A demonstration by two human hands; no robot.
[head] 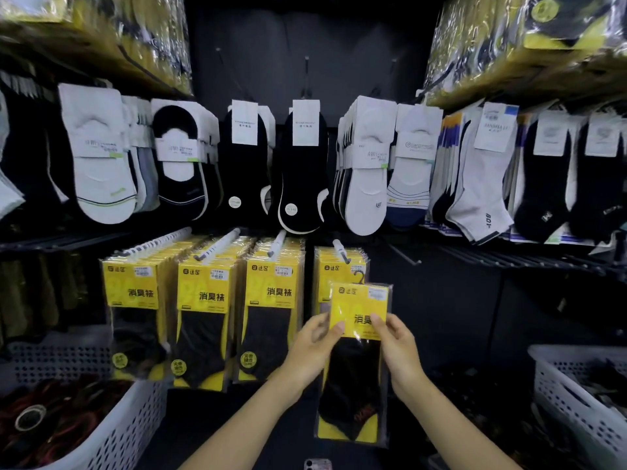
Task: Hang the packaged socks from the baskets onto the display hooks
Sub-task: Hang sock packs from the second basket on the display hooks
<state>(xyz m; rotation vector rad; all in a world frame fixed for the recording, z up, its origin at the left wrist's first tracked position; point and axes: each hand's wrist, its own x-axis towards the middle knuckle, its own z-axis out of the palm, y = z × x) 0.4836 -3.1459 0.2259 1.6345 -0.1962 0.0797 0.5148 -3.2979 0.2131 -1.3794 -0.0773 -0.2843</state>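
**A:** Since people keep asking about the setup: dark back panel, hanging socks up top, yellow packs on a lower row, left basket and right basket down in the corners.

**B:** And the sock pack in hand?

**A:** Upright, long axis vertical, its black hanger on top, just below the tip of the display hook. The left hand pinches its left edge and the right hand pinches its right edge, so the pack sits between them.

Phone half below bottom edge; left basket, right basket partly off-frame.
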